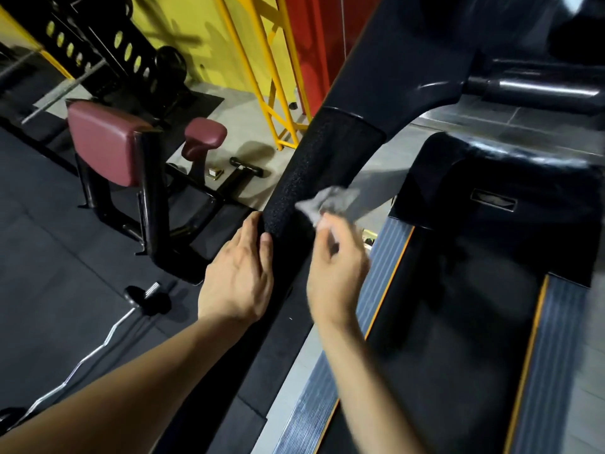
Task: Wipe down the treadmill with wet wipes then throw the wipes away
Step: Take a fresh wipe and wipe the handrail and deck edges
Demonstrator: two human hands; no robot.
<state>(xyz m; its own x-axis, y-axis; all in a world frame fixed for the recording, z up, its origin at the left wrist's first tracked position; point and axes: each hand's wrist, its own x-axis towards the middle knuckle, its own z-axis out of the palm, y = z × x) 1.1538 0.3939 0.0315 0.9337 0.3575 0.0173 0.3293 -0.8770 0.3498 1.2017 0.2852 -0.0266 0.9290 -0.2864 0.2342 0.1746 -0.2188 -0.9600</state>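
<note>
Head view: wipe held beside the treadmill's left handrail

Head camera looks down along the treadmill's textured black handrail [314, 178], which slopes from the dark upright at top toward the bottom of the frame. The left hand [237, 276] rests on the rail's outer side, fingers fairly straight and pressed against the grip surface, thumb lying along its top. The right hand [337, 263] hovers just right of the rail, blurred by motion, its grip narrow: fingertips pinch a crumpled white wet wipe [327, 203]. The wipe sits close to the rail's inner side; whether it touches the rail cannot be told.

Right of the hands lies the treadmill's black running belt [458, 322], bordered by orange lines and ribbed grey side rails [327, 388]. At the head of the belt sits the glossy black motor cover [507, 178] with a small badge.

Left of the treadmill, on dark rubber flooring, stands a preacher curl bench [108, 149] with maroon pads. A chrome curl bar [82, 358] lies on the floor nearer the camera. A yellow frame [271, 77] rises against the yellow and red wall behind.
</note>
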